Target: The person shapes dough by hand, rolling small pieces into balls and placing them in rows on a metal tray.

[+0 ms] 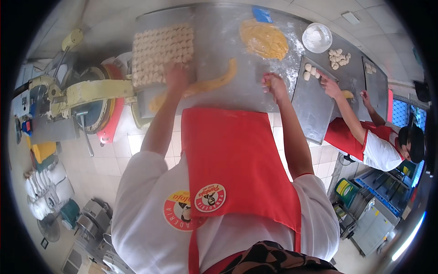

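Note:
My left hand [177, 76], smeared by motion, is over the near right edge of a block of small pale dough pieces [162, 50] set in close rows. Just under that wrist runs a long curved strip of yellow dough-like paste [214, 84], lying on the metal table. My right hand [276, 87] is above the table to the right, its fingers pinched on what looks like a small lump of the yellow paste [268, 83]. Beyond it a larger flattened yellow mass [264, 40] lies on the floured surface, with a blue scraper [262, 14] at its far edge.
A white bowl of flour [316, 37] stands at the far right. Dough balls [311, 71] sit on a metal tray [312, 102], where a co-worker's hand [329, 86] reaches. More dough pieces [339, 58] lie beyond. A cream-coloured machine [98, 93] stands at the left.

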`<action>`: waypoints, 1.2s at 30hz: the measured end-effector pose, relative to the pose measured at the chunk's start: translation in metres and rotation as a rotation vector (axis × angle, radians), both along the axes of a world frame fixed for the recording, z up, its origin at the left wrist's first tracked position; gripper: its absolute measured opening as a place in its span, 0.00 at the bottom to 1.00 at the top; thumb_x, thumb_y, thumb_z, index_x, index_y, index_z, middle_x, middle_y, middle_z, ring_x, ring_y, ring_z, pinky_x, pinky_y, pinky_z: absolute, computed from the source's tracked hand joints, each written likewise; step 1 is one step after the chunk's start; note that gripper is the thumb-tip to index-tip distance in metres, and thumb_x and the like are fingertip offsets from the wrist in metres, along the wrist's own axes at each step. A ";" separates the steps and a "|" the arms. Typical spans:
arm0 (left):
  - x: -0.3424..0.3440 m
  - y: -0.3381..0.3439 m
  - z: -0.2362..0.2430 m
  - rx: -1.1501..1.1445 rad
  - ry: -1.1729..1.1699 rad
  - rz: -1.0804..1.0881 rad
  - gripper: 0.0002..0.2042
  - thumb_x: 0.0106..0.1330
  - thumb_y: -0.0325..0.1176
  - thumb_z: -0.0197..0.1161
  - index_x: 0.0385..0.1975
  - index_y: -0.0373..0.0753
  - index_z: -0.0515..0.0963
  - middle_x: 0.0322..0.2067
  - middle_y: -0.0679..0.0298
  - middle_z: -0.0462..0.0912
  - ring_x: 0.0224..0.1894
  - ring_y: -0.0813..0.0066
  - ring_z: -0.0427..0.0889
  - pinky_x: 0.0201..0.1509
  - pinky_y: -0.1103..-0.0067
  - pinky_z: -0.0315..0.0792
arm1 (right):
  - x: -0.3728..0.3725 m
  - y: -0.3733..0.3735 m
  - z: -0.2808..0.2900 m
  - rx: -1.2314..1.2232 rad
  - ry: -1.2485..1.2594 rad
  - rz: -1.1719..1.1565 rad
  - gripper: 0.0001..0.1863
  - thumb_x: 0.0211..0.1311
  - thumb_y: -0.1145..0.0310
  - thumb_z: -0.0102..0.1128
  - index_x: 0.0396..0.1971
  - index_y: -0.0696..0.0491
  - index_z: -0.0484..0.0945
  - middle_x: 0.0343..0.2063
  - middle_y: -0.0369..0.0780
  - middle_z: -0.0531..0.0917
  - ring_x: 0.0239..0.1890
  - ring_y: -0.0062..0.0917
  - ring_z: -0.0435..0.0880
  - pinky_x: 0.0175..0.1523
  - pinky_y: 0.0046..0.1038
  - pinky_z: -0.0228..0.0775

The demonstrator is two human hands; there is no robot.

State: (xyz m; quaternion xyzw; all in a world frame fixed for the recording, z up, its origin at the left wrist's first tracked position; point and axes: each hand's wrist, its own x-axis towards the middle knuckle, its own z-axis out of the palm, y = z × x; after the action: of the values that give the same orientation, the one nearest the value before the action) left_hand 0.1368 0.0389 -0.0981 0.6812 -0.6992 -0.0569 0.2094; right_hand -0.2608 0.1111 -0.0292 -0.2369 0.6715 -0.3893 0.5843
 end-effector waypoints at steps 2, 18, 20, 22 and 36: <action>0.001 0.001 -0.014 0.171 0.524 0.092 0.15 0.67 0.35 0.71 0.49 0.38 0.80 0.42 0.62 0.84 0.42 0.66 0.85 0.47 0.69 0.81 | 0.028 0.004 0.009 -0.038 0.062 0.123 0.17 0.64 0.63 0.65 0.49 0.55 0.81 0.32 0.36 0.85 0.29 0.21 0.83 0.31 0.24 0.73; -0.195 0.030 0.073 0.978 1.485 -0.045 0.13 0.75 0.36 0.64 0.49 0.34 0.78 0.46 0.59 0.86 0.44 0.73 0.87 0.48 0.77 0.84 | 0.037 0.002 0.034 -0.189 0.067 0.055 0.10 0.68 0.67 0.65 0.42 0.59 0.84 0.26 0.33 0.84 0.29 0.19 0.80 0.35 0.25 0.73; -0.197 0.029 0.066 1.028 1.465 -0.010 0.13 0.76 0.37 0.62 0.49 0.33 0.78 0.47 0.56 0.85 0.45 0.69 0.87 0.51 0.74 0.84 | 0.028 0.009 0.033 -0.104 -0.143 -0.026 0.12 0.67 0.68 0.65 0.45 0.58 0.82 0.31 0.34 0.83 0.33 0.20 0.81 0.37 0.23 0.74; -0.199 0.025 0.061 1.037 1.635 0.059 0.13 0.76 0.37 0.62 0.49 0.32 0.78 0.48 0.54 0.85 0.46 0.65 0.87 0.53 0.72 0.84 | 0.020 0.014 0.007 -0.155 -0.417 -0.192 0.15 0.67 0.69 0.65 0.50 0.57 0.80 0.37 0.35 0.83 0.38 0.21 0.82 0.40 0.22 0.74; -0.211 0.031 0.096 1.055 1.527 -0.093 0.15 0.72 0.34 0.67 0.54 0.35 0.78 0.44 0.62 0.86 0.43 0.73 0.87 0.51 0.75 0.84 | 0.006 0.006 0.030 -0.516 0.138 0.238 0.25 0.70 0.62 0.67 0.63 0.56 0.77 0.54 0.44 0.84 0.53 0.28 0.84 0.59 0.29 0.75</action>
State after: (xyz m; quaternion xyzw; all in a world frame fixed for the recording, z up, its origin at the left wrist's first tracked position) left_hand -0.0742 0.0698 -0.0021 0.4377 -0.2821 -0.8087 0.2736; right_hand -0.2549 0.1170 0.0006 -0.4808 0.5560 -0.4589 0.4992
